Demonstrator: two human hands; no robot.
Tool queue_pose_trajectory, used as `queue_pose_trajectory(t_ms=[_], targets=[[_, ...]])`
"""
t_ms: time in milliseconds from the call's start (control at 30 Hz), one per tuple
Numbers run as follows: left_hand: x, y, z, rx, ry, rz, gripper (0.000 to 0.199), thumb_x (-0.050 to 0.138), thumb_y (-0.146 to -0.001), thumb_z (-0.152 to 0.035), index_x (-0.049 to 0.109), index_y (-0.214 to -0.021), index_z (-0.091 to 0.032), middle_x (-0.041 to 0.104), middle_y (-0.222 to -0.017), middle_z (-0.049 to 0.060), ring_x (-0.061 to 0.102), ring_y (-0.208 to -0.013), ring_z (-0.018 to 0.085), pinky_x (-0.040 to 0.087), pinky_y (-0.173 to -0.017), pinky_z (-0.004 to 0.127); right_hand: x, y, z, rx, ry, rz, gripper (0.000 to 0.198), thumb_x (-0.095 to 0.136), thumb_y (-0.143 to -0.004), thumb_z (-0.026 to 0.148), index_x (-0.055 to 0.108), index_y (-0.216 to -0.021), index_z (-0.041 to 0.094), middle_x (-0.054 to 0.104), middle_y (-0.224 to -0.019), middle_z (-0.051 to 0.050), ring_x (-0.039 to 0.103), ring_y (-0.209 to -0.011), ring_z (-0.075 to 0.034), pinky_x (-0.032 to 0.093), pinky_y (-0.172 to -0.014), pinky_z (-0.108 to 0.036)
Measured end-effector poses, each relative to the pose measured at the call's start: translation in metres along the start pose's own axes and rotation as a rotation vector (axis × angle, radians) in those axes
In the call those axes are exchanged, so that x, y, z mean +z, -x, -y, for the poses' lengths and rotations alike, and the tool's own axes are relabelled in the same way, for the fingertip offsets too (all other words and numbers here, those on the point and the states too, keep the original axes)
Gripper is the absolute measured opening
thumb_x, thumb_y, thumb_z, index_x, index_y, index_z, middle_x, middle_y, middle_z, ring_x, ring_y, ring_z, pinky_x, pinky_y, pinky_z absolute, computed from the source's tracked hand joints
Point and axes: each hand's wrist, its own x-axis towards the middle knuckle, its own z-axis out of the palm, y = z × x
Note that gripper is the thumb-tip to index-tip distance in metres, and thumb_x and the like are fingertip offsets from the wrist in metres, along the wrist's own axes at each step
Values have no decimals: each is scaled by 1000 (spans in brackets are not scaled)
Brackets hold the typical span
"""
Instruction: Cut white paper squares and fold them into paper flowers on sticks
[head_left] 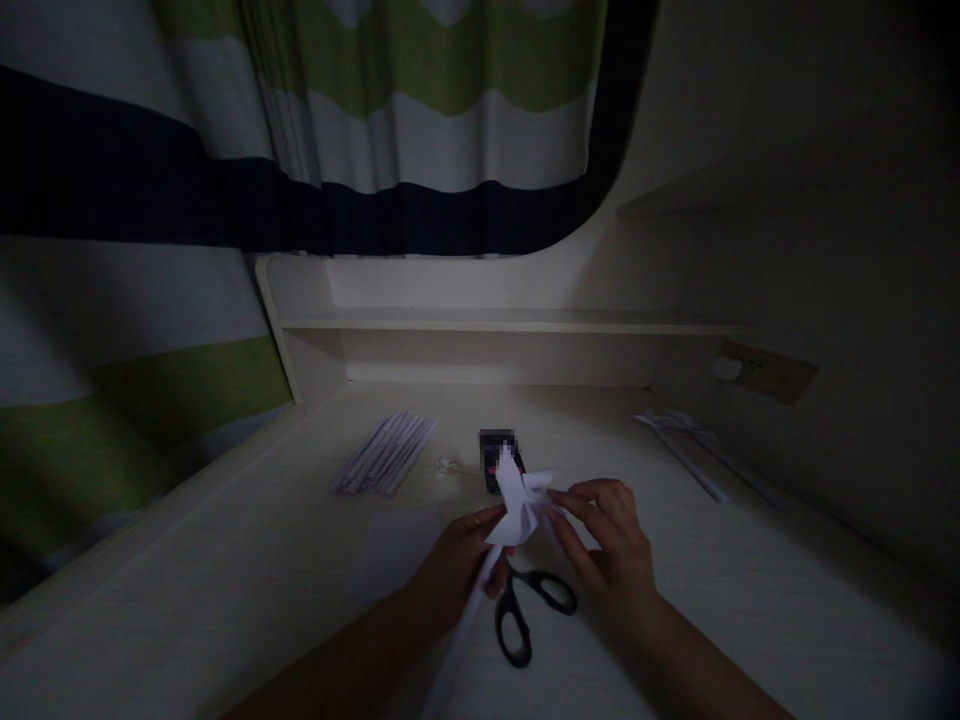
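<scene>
A white paper piece with several pointed, folded blades (517,505), like a pinwheel or flower, is held up over the desk. My left hand (454,562) is closed around its lower left side, where a rolled paper tube (466,622) runs down toward me. Whether the tube is fixed to the blades is hidden by the fingers. On the other side, my right hand (611,540) pinches one of the blades between thumb and fingers. Black-handled scissors (514,578) lie just below the hands, their blades out of sight.
Behind the paper lies a dark phone (492,480), partly covered, beside a small crumpled-looking item (448,466). Several rolled paper tubes (386,455) lie at left, more paper strips (690,460) at right. A flat sheet (397,545) is near my left forearm. A shelf (480,321) spans the back.
</scene>
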Motion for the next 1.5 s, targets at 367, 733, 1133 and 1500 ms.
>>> queue_pose_trajectory(t_ms=[367, 733, 1133, 1500], targets=[[6, 7, -5, 15, -65, 30, 39, 57, -70, -35, 56, -103, -15, 52, -62, 0, 45, -42, 5, 31, -35, 16, -1, -4, 2, 148, 82, 100, 12, 52, -77, 24, 48, -68, 19, 51, -61, 0, 45, -60, -15, 33, -60, -31], [5, 7, -1, 15, -60, 71, 25, 55, -72, -35, 60, -76, -11, 48, -46, -2, 42, -36, 6, 28, -32, 16, 2, -4, 7, 94, 30, 152, 10, 45, -80, 15, 50, -71, 18, 52, -62, -1, 45, -61, -16, 33, -58, -31], [7, 7, -2, 7, -36, 58, 22, 53, -73, -34, 56, -69, -12, 46, -44, -3, 40, -34, 5, 29, -30, 15, 2, -2, 4, 87, 48, 143, 7, 49, -80, 17, 54, -76, 16, 53, -63, -2, 45, -61, -15, 33, -59, -31], [-6, -5, -12, 99, 300, -399, 22, 60, -69, -34, 54, -85, -20, 59, -76, 0, 60, -71, 10, 45, -61, 18, 16, 6, 20, 422, -358, 368, 31, 36, -85, 31, 51, -62, 16, 46, -56, 0, 45, -53, -11, 35, -52, -24]])
